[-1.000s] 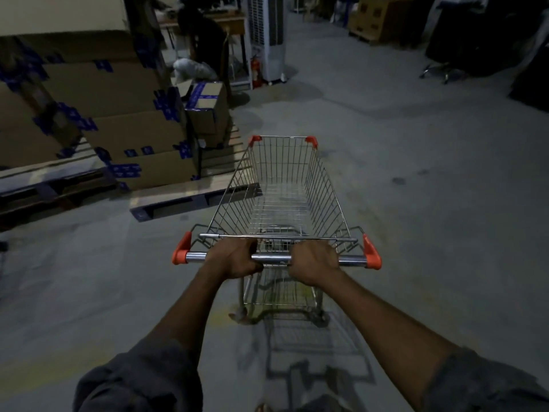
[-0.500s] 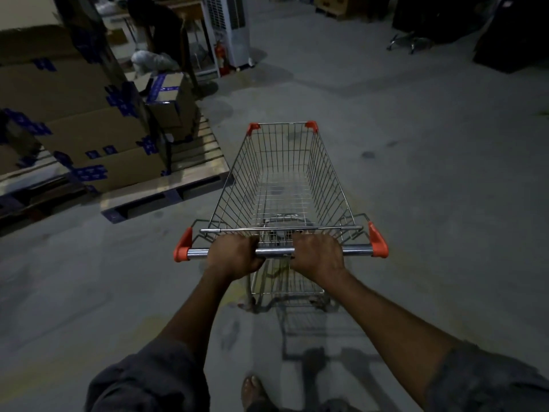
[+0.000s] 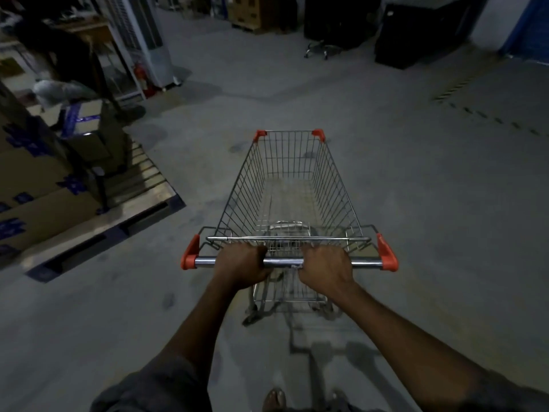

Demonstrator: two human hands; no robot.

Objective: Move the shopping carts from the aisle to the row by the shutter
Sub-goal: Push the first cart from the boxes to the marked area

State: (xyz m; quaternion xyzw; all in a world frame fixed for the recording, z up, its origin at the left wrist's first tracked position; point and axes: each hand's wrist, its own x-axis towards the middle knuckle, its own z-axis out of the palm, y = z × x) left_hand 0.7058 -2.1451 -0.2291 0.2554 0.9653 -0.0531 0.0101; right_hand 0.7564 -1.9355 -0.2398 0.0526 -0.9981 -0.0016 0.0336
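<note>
Fingers (image 3: 256, 251) of both hands are curled tight round one bar (image 3: 283, 262). Two hands hold one cart (image 3: 243, 185). The left hand (image 3: 242, 267) and the right hand (image 3: 325, 269) sit side by side near the middle of the bar. A short bit of bare bar shows between them. The bar is round, smooth, shiny metal.

Out past the fingers on each side, the bar ends in an orange plastic cap (image 3: 190, 255), so two caps. Straight ahead of the fingers is the cart's basket. It is made of thin metal wires in a grid and gets narrower at the far end. Two more orange corners (image 3: 260, 135) sit on the far rim. Nothing lies in the basket. Below the fingers are the wheels (image 3: 251, 312), too blurry to count.

The cart stands on a flat, grey, dull floor (image 3: 416, 173), out in the open.

Far to the left of the fingers is one wooden pallet (image 3: 142, 185) made of slats. Brown cardboard boxes (image 3: 44, 215) with blue marks are stacked on it, too dim to count.

Behind the hands, low down, one foot (image 3: 274, 398) shows.
</note>
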